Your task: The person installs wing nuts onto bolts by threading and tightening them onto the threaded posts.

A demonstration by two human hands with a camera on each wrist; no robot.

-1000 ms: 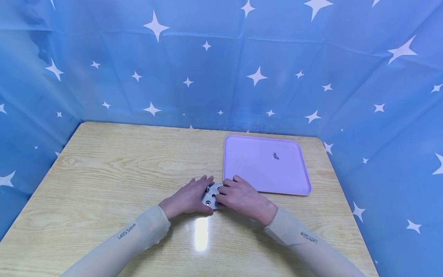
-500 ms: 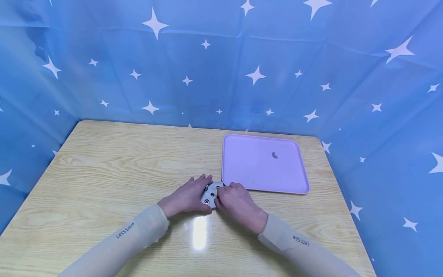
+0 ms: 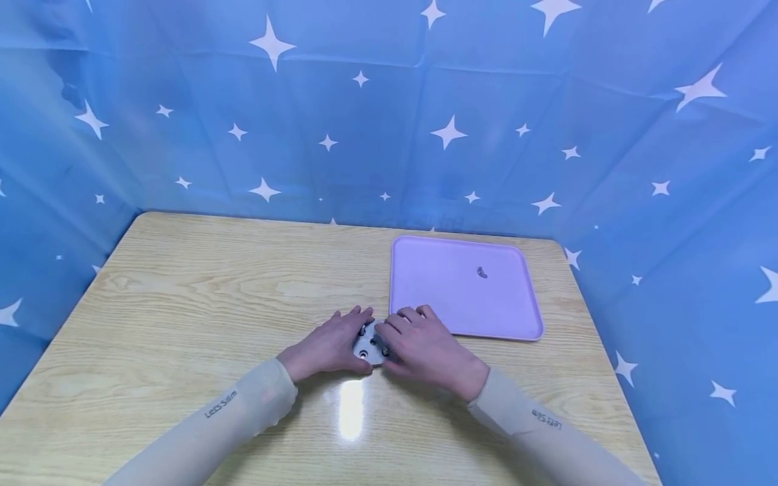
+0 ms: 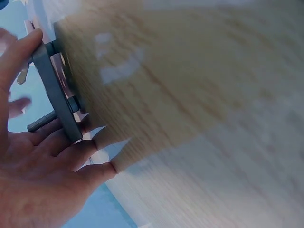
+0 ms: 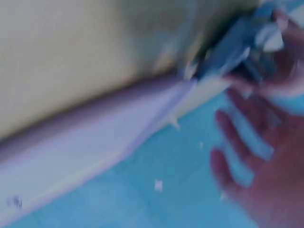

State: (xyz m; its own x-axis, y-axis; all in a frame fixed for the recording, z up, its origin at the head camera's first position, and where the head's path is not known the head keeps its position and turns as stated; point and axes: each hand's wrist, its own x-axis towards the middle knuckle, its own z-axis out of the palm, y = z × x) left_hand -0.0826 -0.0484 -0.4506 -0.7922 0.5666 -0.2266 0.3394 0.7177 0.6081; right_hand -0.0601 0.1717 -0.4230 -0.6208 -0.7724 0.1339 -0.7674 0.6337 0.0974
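A grey metal plate with several holes (image 3: 368, 345) is at the table's middle, near the tray's lower left corner. My left hand (image 3: 336, 343) holds it, thumb at one edge and fingers at the other. In the left wrist view a threaded bolt (image 4: 42, 122) sticks up from the plate, and short feet show beneath it. A small metal piece with a rounded tab (image 4: 22, 75) stands on the plate's upper side. My right hand (image 3: 425, 347) hovers at the plate's right end, thumb and fingers spread around a small dark piece (image 3: 385, 351); the right wrist view is blurred.
A shallow purple tray (image 3: 450, 297) lies right behind the hands, with a small dark metal piece (image 3: 482, 272) on it. The wood-grain table (image 3: 231, 290) ends at a blue star-patterned curtain (image 3: 340, 115).
My right hand's fingers were curled tight at the plate's right end and are now spread, the hand having rolled outward. My left hand stays on the plate.
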